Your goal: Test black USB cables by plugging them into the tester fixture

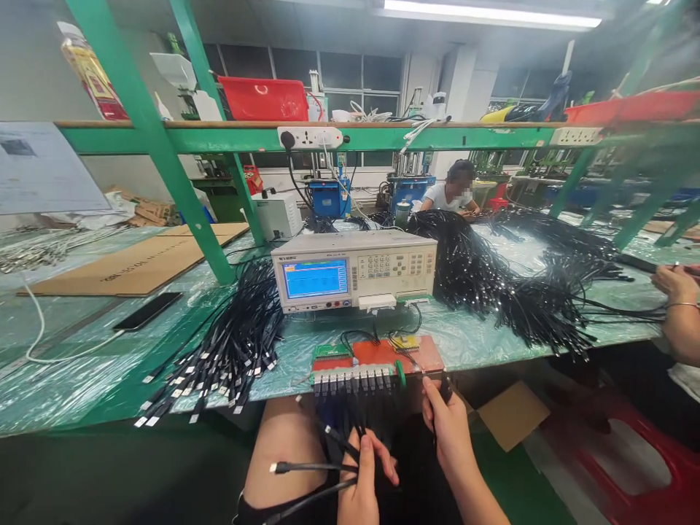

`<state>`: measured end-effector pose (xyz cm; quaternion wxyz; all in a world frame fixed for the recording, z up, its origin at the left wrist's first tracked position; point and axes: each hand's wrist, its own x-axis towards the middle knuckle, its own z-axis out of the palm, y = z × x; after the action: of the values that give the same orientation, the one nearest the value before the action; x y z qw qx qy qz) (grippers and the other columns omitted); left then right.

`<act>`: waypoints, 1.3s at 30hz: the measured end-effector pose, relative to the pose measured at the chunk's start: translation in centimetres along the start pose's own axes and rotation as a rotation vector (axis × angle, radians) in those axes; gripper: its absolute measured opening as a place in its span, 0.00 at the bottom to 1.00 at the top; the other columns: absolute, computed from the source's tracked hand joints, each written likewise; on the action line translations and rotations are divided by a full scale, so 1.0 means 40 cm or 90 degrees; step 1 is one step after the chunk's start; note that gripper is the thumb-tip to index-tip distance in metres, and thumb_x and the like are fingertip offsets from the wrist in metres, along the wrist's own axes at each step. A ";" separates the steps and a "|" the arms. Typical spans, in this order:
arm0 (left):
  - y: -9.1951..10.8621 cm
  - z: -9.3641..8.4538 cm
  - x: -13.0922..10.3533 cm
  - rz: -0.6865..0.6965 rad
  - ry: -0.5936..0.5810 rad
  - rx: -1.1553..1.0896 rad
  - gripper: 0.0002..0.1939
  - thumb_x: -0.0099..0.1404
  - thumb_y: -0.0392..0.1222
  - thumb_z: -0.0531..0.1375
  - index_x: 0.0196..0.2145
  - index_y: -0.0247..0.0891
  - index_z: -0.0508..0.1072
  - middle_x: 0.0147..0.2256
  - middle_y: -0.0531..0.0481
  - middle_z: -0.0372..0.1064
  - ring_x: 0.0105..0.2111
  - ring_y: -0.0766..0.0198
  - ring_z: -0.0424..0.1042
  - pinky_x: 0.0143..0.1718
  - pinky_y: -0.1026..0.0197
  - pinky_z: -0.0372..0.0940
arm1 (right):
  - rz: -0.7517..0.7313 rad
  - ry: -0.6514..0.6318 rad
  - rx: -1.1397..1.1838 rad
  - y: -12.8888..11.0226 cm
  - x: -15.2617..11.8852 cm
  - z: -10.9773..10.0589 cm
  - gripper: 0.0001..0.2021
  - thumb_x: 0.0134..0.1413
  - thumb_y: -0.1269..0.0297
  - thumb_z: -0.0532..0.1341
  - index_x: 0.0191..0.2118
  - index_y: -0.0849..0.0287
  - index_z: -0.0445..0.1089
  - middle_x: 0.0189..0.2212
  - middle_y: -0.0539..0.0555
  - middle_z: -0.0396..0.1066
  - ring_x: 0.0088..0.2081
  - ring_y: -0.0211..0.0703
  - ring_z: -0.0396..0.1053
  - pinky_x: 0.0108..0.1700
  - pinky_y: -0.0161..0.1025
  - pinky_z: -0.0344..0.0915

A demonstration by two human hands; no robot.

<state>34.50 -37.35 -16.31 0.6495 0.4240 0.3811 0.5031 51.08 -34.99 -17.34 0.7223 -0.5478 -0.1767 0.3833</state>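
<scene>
Several black cables with pale-tipped plugs (306, 467) fan out leftward from my left hand (367, 470), which is closed around them over my lap. My right hand (447, 421) pinches a black cable plug (429, 382) at the right front corner of the red test board (433, 353). Along the board's front edge runs a row of connectors (355, 380) with black plugs in it and cables hanging down. Behind it stands a bench tester (355, 270) with a lit blue screen (316, 278), wired to the board.
Bundles of black cables lie left (230, 343) and right (481, 270) of the tester. A phone (147, 312) on a white cord and a cardboard sheet (136, 266) are at left. Another person's hand (678, 284) holds cables at right. A green shelf frame (230, 140) crosses above.
</scene>
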 end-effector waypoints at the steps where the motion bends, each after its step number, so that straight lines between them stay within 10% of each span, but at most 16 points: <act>1: -0.010 0.003 0.000 -0.022 -0.019 -0.003 0.26 0.68 0.69 0.53 0.31 0.41 0.68 0.18 0.57 0.64 0.18 0.66 0.66 0.26 0.62 0.67 | -0.001 0.002 -0.013 0.007 0.014 -0.003 0.25 0.48 0.42 0.72 0.32 0.59 0.67 0.15 0.41 0.56 0.17 0.28 0.47 0.18 0.28 0.41; 8: -0.053 0.010 0.005 -0.071 -0.047 0.095 0.30 0.64 0.73 0.54 0.31 0.41 0.68 0.16 0.61 0.56 0.15 0.70 0.56 0.16 0.68 0.52 | -0.002 0.006 -0.076 0.043 0.030 0.001 0.26 0.46 0.39 0.71 0.32 0.60 0.70 0.16 0.42 0.56 0.19 0.31 0.49 0.20 0.30 0.44; 39: -0.072 0.002 0.015 -0.115 -0.053 0.101 0.31 0.63 0.74 0.55 0.31 0.41 0.69 0.15 0.62 0.52 0.14 0.72 0.51 0.17 0.67 0.48 | -0.006 0.018 -0.053 0.022 0.049 0.026 0.25 0.45 0.40 0.72 0.26 0.59 0.67 0.14 0.45 0.59 0.16 0.32 0.53 0.19 0.30 0.46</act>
<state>35.64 -37.16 -19.03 0.6720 0.4587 0.4286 0.3929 51.31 -32.77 -18.12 0.7030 -0.5819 -0.1847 0.3647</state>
